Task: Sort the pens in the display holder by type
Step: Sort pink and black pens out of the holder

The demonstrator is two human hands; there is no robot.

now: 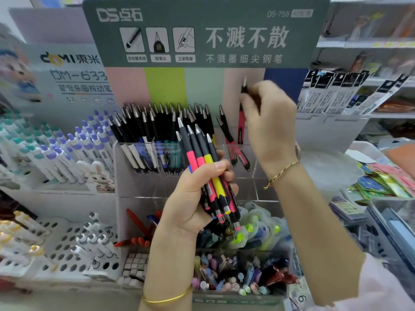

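My left hand (197, 198) grips a bundle of pens (203, 160) with grey tops and pink or yellow barrels, held upright in front of the clear display holder (265, 173). My right hand (269, 122) pinches a pink pen (241, 122) by its upper end, above the holder's upper right compartment. Two similar pink pens (235, 151) lean in that compartment. Many black-topped pens (157, 131) with white, blue and teal barrels fill the upper left compartments.
Lower compartments hold red pens (139, 230), green-capped pens (247, 234) and pastel pens (233, 277). A rack of purple-capped pens (76, 151) stands to the left, and a white perforated pen stand (67, 250) lies below it. Shelves with packets (381, 182) are on the right.
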